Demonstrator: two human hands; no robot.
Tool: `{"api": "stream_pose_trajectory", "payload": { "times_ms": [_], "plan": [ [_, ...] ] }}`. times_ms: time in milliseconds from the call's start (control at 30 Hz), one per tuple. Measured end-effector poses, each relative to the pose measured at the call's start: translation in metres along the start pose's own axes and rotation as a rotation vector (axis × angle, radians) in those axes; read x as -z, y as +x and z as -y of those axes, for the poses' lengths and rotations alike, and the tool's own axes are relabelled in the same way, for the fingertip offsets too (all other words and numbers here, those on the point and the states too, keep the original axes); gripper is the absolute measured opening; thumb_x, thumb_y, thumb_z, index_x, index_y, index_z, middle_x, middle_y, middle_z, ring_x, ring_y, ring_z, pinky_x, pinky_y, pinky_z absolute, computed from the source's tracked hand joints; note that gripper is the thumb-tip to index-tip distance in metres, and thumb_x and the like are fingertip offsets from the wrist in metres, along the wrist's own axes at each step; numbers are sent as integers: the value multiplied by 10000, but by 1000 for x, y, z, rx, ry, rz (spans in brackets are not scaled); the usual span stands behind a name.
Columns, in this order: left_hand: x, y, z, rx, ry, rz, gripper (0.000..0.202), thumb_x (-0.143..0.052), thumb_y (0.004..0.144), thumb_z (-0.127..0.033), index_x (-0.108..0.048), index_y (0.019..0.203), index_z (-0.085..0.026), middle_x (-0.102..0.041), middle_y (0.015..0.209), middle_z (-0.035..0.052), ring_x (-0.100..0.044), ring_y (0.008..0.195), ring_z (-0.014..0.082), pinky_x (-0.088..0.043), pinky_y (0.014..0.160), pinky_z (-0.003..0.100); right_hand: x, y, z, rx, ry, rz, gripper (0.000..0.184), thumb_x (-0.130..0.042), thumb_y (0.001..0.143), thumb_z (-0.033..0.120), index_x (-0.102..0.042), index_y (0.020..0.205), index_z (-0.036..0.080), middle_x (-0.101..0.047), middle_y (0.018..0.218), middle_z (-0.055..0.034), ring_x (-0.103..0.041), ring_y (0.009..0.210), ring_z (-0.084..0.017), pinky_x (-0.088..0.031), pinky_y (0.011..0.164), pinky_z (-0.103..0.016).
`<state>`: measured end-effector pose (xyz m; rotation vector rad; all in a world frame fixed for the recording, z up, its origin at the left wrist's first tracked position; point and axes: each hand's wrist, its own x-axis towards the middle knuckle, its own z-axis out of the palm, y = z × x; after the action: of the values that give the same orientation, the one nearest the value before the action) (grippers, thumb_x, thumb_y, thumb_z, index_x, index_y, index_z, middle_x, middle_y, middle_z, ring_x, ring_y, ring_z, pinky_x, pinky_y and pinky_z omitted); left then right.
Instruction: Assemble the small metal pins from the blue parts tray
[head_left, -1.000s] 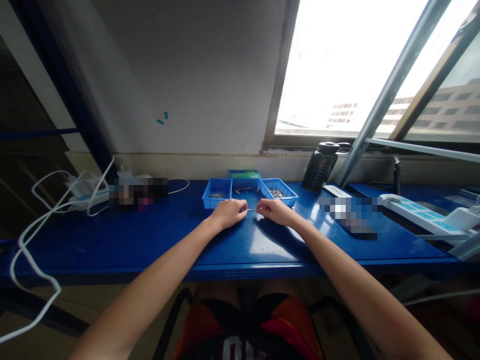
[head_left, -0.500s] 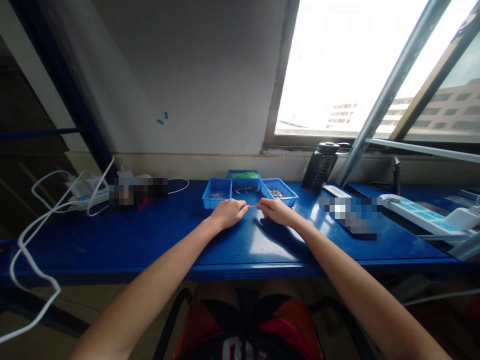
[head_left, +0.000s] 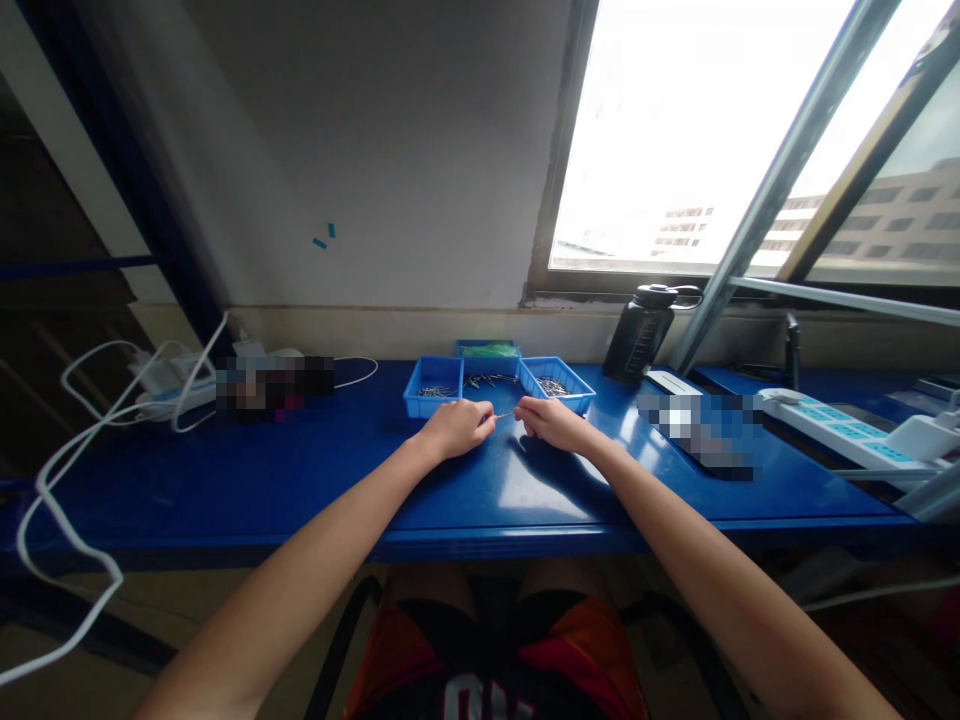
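My left hand [head_left: 459,427] and my right hand [head_left: 551,421] rest on the blue bench [head_left: 300,470], fingers pinched toward each other. Between them they hold a thin metal pin [head_left: 505,415], one end in each hand. Just beyond the hands stand three small blue trays: the left tray [head_left: 433,386], the middle tray [head_left: 491,380] and the right tray [head_left: 556,383], each with several small metal parts inside. A fourth blue tray with green pieces [head_left: 487,349] sits behind them.
A dark water bottle [head_left: 640,333] stands by the window sill at the right. A white power strip [head_left: 840,425] lies at the far right. White cables and chargers [head_left: 142,390] lie at the left end of the bench.
Both hands stay nearly in place; the pin between them has tilted slightly and the fingers have shifted a little closer to the trays.
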<state>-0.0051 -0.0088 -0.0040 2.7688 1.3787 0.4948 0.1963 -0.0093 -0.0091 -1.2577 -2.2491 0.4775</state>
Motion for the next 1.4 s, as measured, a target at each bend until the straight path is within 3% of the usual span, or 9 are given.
{"api": "stream_pose_trajectory", "payload": {
  "times_ms": [700,1400],
  "plan": [
    [1,1,1,-36,-23,-20,144,-439,786,-285,-550,841,-211,-618,819,17,-574,722,159,-401,592,228,-2,3,-7,51,-89,14,147,-497,771,268,-597,818,170,-586,600,6,-516,545,-98,-375,553,-208],
    [0,0,0,-13,-44,-35,342,-284,863,-411,-558,900,-209,-637,826,44,-591,745,187,-397,599,250,-2,2,-5,9,11,11,270,-340,858,313,-562,801,170,-559,558,16,-473,485,-83,-375,561,-214]
  ]
}}
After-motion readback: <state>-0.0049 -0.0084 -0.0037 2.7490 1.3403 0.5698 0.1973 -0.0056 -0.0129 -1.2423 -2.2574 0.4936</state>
